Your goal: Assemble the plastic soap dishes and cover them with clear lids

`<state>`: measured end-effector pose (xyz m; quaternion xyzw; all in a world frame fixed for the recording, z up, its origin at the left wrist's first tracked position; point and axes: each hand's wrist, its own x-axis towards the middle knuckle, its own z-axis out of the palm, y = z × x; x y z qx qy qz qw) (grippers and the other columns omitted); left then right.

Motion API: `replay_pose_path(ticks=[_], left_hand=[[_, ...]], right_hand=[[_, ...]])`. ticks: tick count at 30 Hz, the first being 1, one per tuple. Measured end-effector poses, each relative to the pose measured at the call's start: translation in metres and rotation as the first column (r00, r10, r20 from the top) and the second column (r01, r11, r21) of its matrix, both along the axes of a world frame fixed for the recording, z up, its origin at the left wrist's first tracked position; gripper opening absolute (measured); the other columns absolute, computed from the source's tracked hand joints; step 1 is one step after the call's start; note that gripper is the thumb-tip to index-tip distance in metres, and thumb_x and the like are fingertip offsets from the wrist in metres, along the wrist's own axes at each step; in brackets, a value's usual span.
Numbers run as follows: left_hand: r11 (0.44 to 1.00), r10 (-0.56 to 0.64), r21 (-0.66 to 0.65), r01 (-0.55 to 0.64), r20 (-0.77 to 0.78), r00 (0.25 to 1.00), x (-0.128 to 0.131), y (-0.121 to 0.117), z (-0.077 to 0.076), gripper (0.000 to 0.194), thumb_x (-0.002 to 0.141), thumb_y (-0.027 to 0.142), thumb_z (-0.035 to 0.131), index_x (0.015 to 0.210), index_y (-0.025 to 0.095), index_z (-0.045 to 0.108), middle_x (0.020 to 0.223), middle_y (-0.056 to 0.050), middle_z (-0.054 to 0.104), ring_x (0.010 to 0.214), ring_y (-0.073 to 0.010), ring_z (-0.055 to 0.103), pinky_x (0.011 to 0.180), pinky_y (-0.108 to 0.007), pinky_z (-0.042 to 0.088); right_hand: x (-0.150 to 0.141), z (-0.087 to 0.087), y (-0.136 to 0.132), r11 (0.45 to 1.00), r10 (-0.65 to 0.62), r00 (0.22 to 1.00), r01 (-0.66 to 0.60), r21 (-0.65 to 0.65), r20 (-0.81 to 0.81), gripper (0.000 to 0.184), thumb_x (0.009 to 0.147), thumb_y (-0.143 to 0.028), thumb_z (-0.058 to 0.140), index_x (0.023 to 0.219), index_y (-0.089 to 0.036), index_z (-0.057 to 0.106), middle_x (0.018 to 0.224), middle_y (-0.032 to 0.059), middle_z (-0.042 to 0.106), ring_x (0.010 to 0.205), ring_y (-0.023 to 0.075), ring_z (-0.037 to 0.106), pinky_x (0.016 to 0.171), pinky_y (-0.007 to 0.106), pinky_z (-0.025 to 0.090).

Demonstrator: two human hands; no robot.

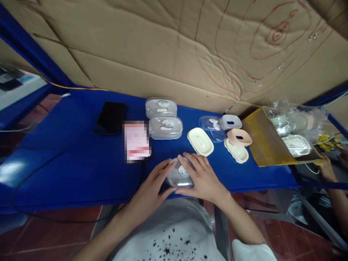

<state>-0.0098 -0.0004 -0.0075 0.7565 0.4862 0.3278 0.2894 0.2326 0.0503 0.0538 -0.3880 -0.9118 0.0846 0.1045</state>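
At your 11 o'clock on the blue tabletop (67,156) lies a black rectangular flat device (110,117). At 12 o'clock, two clear oval plastic boxes (174,127) stand one behind the other. Nearer, also at 12 o'clock, your left hand (157,181) and right hand (203,178) grasp a translucent grey oval plastic box (179,178) from opposite sides. A cream oval plastic tray (200,142) lies towards 1 o'clock; an open yellow-and-brown rectangular carton (265,145) stands at 2 o'clock.

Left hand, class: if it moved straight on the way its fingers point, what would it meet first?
The box that the left hand already touches; beyond it, probably the right hand, though depth is unclear.
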Motion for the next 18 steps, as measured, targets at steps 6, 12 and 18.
replay_pose_path(ticks=[6,12,18], left_hand=[[0.999,0.018,0.041,-0.016,-0.036,0.999,0.002,-0.002,0.005,0.062,0.109,0.037,0.062,0.166,0.041,0.036,0.175,-0.010,0.036,0.148,-0.0311,0.059,0.114,-0.052,0.060],[0.974,0.148,0.188,-0.126,-0.108,0.983,0.010,-0.005,0.008,0.070,0.110,0.027,0.058,0.172,0.037,0.027,0.178,-0.012,0.031,0.156,-0.0340,0.050,0.120,-0.054,0.055],[0.940,0.181,0.319,-0.125,-0.153,0.972,0.010,-0.006,0.009,0.064,0.108,0.022,0.060,0.167,0.034,0.037,0.177,-0.012,0.032,0.162,-0.0377,0.039,0.125,-0.059,0.050]], right_hand=[[0.017,0.000,-0.003,0.998,0.061,0.981,-0.056,0.035,-0.183,0.095,0.097,-0.071,0.067,0.174,-0.031,0.029,0.169,0.0140,0.049,0.156,0.0399,0.044,0.127,0.068,0.037],[0.036,-0.013,-0.006,0.995,0.068,0.983,-0.053,0.089,-0.172,0.058,0.108,-0.039,0.064,0.163,-0.033,0.049,0.153,0.0099,0.064,0.150,0.0324,0.053,0.121,0.057,0.049],[0.005,-0.011,0.035,0.984,0.066,0.996,-0.055,0.169,-0.062,0.048,0.113,-0.040,0.056,0.159,-0.025,0.056,0.155,0.0131,0.063,0.148,0.0313,0.053,0.123,0.053,0.045]])
